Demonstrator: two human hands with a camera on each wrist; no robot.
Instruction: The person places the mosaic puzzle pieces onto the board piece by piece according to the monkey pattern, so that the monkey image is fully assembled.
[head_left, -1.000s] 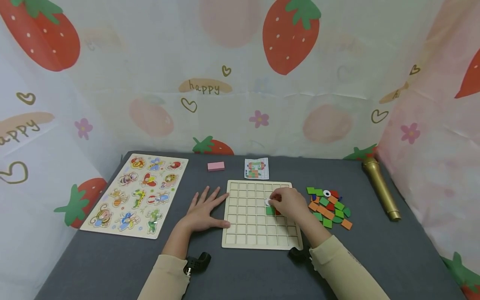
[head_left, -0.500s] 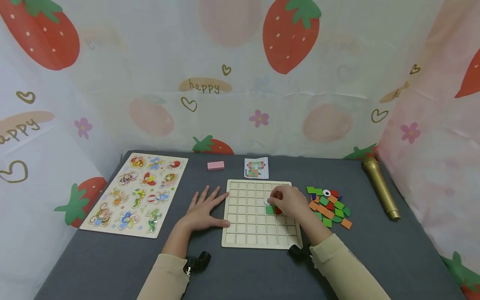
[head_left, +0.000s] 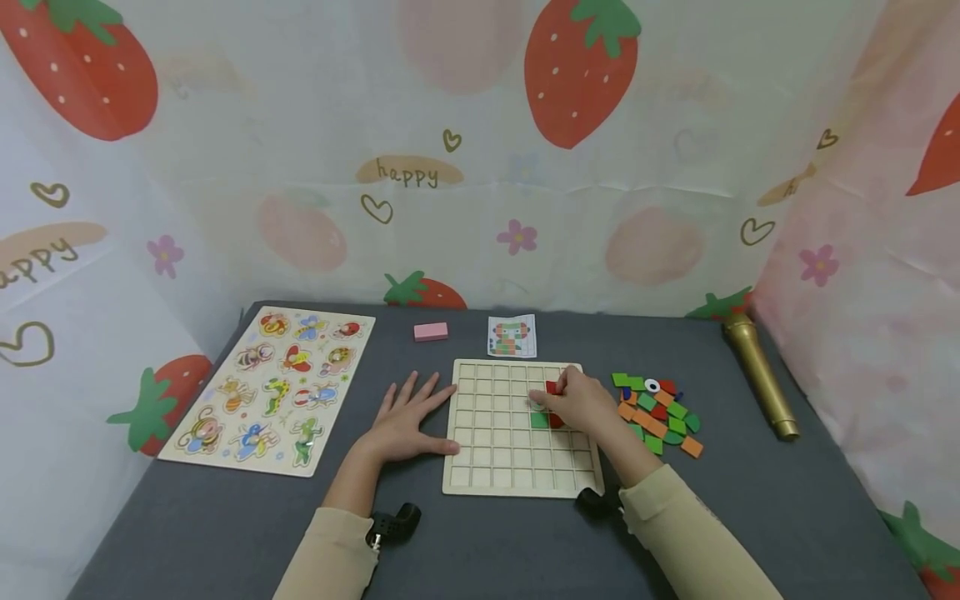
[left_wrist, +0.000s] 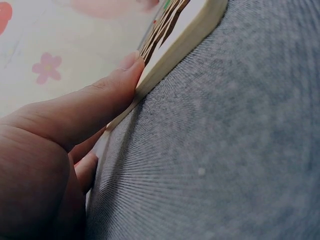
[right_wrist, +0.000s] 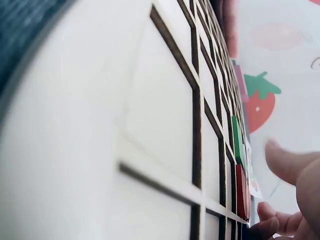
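Observation:
In the head view my left hand [head_left: 405,425] lies with fingers spread at the left edge of a pale wooden grid board [head_left: 487,429]. Its thumb [left_wrist: 117,90] rests against the board's rim in the left wrist view. My right hand [head_left: 585,406] is over the board's right half, thumb and fingers apart, with no piece visible between them. Below its thumb, a green square tile [head_left: 539,421] and a red tile [head_left: 556,422] sit side by side in the grid. Another red tile [head_left: 551,387] shows by the fingertips. The white round piece is mostly hidden under the thumb.
Loose coloured tiles [head_left: 652,421] lie in a pile right of the board. Behind it are a printed pattern card [head_left: 512,337] and a pink block [head_left: 431,332]. An insect picture board [head_left: 258,392] lies left; a gold cylinder [head_left: 761,379] is at the far right.
The right thumb and fingers have spread apart, the thumb moving over the white round piece. A red tile near the fingertips has come into sight. My left hand has stayed put.

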